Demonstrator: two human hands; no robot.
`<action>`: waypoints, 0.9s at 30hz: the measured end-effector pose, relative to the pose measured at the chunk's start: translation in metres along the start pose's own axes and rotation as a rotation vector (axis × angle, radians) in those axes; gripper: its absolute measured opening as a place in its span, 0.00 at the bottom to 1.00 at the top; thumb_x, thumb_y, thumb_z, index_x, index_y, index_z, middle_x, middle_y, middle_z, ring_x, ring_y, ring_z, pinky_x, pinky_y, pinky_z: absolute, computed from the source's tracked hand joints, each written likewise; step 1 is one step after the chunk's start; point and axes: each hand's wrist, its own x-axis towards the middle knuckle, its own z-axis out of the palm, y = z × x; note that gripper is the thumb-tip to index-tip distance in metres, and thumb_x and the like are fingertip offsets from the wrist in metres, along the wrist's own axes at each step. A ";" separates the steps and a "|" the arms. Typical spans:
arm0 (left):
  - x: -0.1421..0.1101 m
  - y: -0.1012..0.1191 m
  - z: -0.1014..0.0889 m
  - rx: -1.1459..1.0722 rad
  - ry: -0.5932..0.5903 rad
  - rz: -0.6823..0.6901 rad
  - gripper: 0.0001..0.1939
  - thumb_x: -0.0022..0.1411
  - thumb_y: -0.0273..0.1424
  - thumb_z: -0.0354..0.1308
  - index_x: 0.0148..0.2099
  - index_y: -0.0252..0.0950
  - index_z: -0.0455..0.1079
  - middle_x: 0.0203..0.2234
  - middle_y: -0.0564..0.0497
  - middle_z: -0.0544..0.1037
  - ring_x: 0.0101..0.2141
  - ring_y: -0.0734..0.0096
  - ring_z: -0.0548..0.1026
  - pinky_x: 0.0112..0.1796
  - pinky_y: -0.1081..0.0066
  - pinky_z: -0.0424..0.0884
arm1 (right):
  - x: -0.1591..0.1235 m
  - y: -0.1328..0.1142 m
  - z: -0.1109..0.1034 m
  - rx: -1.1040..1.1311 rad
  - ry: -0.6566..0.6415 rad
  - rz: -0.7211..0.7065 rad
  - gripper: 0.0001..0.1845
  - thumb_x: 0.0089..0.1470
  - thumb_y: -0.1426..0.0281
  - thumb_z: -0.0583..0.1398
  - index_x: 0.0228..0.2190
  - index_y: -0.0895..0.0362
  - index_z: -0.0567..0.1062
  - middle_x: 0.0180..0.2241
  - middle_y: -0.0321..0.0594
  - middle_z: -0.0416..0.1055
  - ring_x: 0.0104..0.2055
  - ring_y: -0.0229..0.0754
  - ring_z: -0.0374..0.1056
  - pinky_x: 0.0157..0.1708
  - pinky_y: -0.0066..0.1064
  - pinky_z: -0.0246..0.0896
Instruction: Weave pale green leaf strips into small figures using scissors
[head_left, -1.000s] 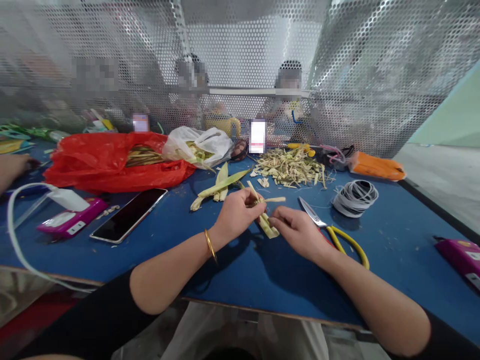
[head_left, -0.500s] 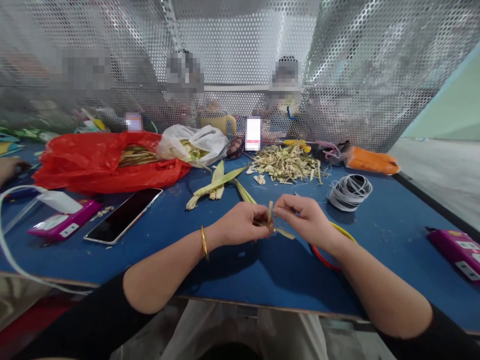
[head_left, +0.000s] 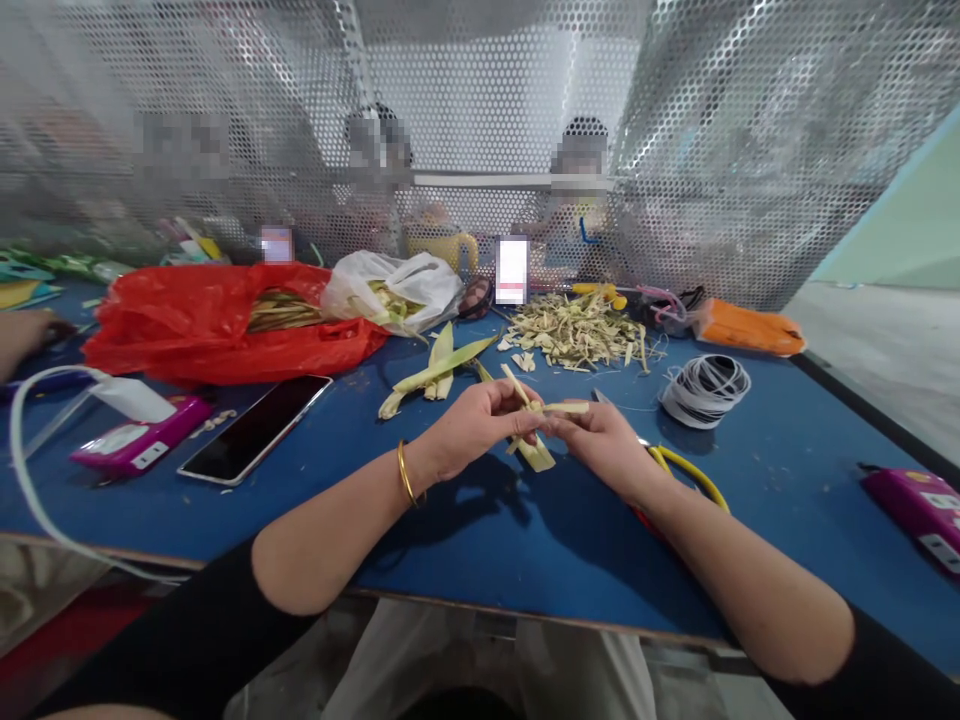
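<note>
Centrally, above the blue counter [head_left: 450, 570], we see our two bare hands meeting over a small bundle of pale, dry leaf strips [head_left: 535, 455]. Our left hand [head_left: 480, 420] pinches the bundle between thumb and fingers. Our right hand [head_left: 600, 440] brings its bent fingertips against it from the right; we cannot tell how firmly they grip.

So the bundle lies between the hands, touching both, right at the left fingertips. Its long axis slants: one narrow end points toward the far edge, leaning left, while the broader end hangs toward the near edge. Another strip sticks out crosswise toward the right edge, over the right fingers.

Past the left hand, toward the far edge, lie loose leaf pieces [head_left: 442, 368]; beyond both hands is a heap of shreds [head_left: 577, 335]. Yellow-handled scissors [head_left: 697, 472] rest partly under the right forearm, and a coil of wire [head_left: 705, 392] sits nearer the right edge.
</note>
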 end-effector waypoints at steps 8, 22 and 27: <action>0.004 -0.006 0.001 0.157 0.179 0.089 0.14 0.51 0.34 0.66 0.38 0.34 0.68 0.26 0.54 0.76 0.27 0.72 0.76 0.32 0.71 0.73 | -0.003 0.007 0.010 -0.053 0.153 -0.045 0.14 0.51 0.60 0.57 0.20 0.56 0.68 0.14 0.29 0.56 0.17 0.33 0.50 0.19 0.27 0.43; -0.005 0.004 0.005 0.195 -0.245 -0.059 0.11 0.48 0.29 0.67 0.32 0.33 0.69 0.23 0.53 0.76 0.22 0.75 0.73 0.26 0.74 0.69 | 0.000 0.002 -0.015 -0.129 0.110 -0.190 0.13 0.52 0.62 0.58 0.21 0.56 0.68 0.17 0.30 0.57 0.20 0.34 0.51 0.22 0.28 0.45; -0.001 0.003 0.005 0.072 -0.033 0.017 0.11 0.49 0.29 0.66 0.34 0.32 0.68 0.23 0.54 0.75 0.22 0.76 0.74 0.25 0.76 0.69 | 0.004 0.006 -0.004 0.296 0.000 0.072 0.15 0.41 0.59 0.64 0.19 0.57 0.68 0.13 0.26 0.55 0.17 0.30 0.46 0.19 0.27 0.40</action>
